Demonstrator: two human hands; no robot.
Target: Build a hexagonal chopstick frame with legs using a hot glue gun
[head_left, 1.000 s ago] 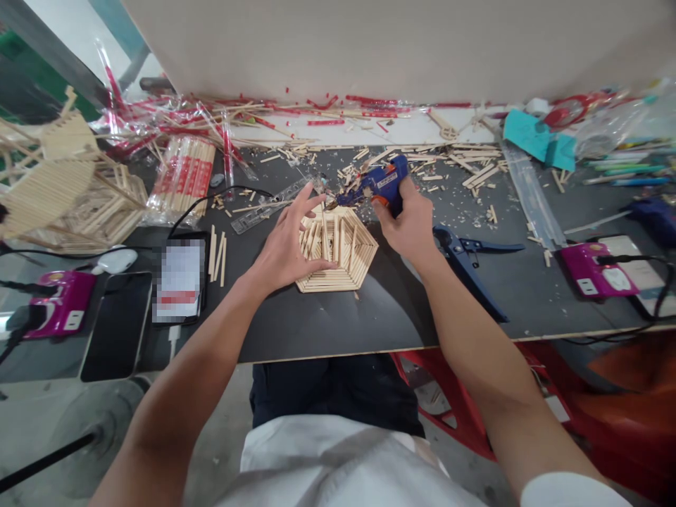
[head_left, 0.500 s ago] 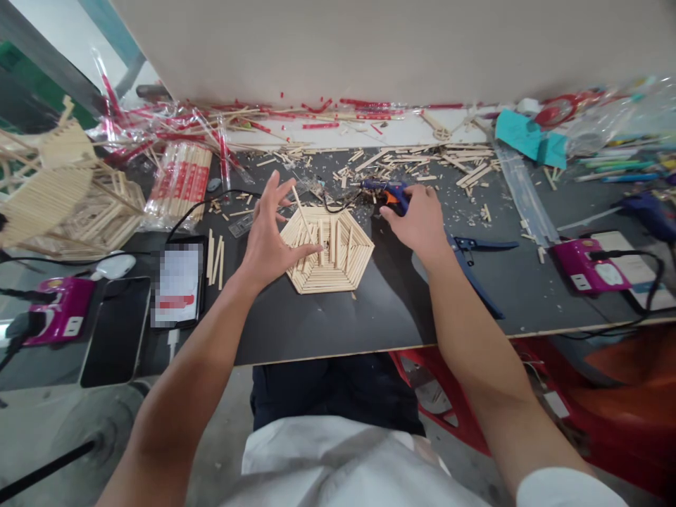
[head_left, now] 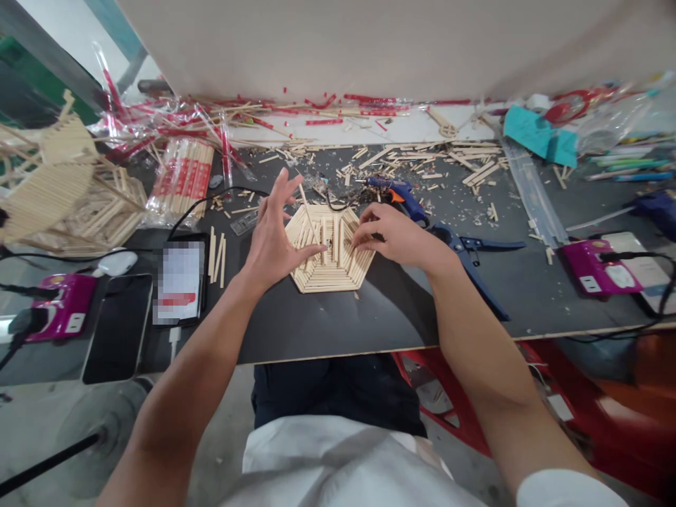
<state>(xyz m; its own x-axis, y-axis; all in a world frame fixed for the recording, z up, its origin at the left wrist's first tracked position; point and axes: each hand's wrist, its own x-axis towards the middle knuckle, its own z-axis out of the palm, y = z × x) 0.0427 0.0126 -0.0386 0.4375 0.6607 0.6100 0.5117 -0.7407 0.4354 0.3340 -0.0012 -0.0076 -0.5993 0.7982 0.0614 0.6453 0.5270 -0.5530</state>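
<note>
A flat hexagonal piece of wooden sticks (head_left: 330,283) lies on the dark table, with several short sticks set across its top. My left hand (head_left: 272,243) is over its left side, fingers spread, thumb stretched to the middle sticks. A thin stick (head_left: 307,208) rises at a slant beside that hand. At the piece's right side, my right hand (head_left: 393,236) has its fingers bent and pressed together at a short stick there, mostly hidden by the fingertips. A blue glue gun (head_left: 406,197) lies just behind my right hand, untouched.
Blue cutters (head_left: 475,271) lie to the right. Loose stick offcuts (head_left: 422,158) litter the back. On the left are a lit phone (head_left: 179,282), a dark phone (head_left: 117,327), packed sticks (head_left: 182,172) and a larger stick model (head_left: 63,190). A purple power socket (head_left: 599,267) sits far right.
My right hand has let go of the glue gun, leaving it on the table, and moved left to the hexagonal piece's right side. My left hand has stayed nearly in place.
</note>
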